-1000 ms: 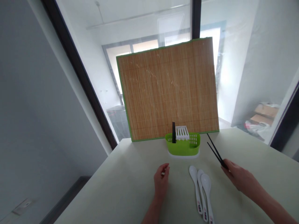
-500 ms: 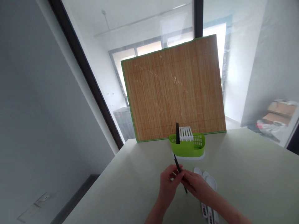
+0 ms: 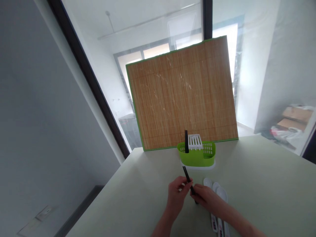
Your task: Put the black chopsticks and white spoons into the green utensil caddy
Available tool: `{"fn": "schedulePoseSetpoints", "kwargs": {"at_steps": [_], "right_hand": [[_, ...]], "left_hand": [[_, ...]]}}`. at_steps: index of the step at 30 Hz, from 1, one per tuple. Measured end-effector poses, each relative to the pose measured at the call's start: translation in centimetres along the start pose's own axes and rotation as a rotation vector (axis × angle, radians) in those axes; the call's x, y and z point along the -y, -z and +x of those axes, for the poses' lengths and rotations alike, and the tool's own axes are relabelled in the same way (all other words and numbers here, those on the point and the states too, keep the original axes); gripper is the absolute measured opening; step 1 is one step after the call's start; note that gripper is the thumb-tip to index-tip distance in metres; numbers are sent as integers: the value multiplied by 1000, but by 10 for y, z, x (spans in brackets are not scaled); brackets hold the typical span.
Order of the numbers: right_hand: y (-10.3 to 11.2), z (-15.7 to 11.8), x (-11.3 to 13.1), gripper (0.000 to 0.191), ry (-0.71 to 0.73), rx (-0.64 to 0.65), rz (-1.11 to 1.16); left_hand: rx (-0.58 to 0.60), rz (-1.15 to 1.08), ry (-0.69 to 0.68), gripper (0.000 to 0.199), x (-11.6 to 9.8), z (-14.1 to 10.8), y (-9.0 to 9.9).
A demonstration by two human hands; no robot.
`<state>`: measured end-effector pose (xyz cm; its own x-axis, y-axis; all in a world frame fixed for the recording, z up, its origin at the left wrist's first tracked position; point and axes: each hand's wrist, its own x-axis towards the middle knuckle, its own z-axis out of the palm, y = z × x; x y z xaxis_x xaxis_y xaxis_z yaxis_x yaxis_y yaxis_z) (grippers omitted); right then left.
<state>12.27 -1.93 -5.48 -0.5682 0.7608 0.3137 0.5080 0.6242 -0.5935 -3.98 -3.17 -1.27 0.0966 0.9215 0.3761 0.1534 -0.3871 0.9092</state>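
Observation:
A pair of black chopsticks (image 3: pixel 188 176) slants between my two hands above the near part of the table. My left hand (image 3: pixel 178 191) pinches it around the middle, and my right hand (image 3: pixel 204 196) grips it lower down, close to the bottom end. Beyond the hands stands a green cutlery holder (image 3: pixel 195 159) with a white slatted insert (image 3: pixel 195 141) and a white base. More black chopsticks (image 3: pixel 186 141) stand upright in its left side. Several white spoons (image 3: pixel 223 193) lie beside my right hand, partly hidden under the forearm.
The pale table (image 3: pixel 138 184) spreads to both sides. A bamboo mat with green edging (image 3: pixel 182 95) leans upright behind the holder, in front of a glass wall. Cardboard boxes (image 3: pixel 297 117) sit beyond the glass at the right. A grey wall (image 3: pixel 37 115) fills the left.
My right hand has slid down the chopsticks, away from my left hand, so the fingers no longer overlap. The chopstick tips now lie more evenly side by side.

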Motion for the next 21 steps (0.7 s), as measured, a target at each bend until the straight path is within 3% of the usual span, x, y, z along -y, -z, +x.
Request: {"fn": "schedulePoseSetpoints", "kwargs": {"at_steps": [3,6,10,12,14,16,21], "right_hand": [[10,0,2,12,-6,-16,-2],[28,-1,-2,20,-44,-119,49],[52,-9,-23,25,-103,-419,58],[57,-16,-38,26,-139,-599,-13],[59,-23,-54,27,-165,-710,-109],[58,-28,-66,27,-177,-739,-195],[56,-29,-78,27,-180,-714,-308]], "left_hand": [[-24,90,-63,14,-11,11,9],[-116,127,-137,17,-35,37,27],[-321,215,-334,21,-73,93,49],[-362,242,-401,24,-84,125,51],[-356,258,-405,27,-82,156,47],[-325,304,-336,29,-71,183,38],[-208,552,14,33,-25,222,13]]}}
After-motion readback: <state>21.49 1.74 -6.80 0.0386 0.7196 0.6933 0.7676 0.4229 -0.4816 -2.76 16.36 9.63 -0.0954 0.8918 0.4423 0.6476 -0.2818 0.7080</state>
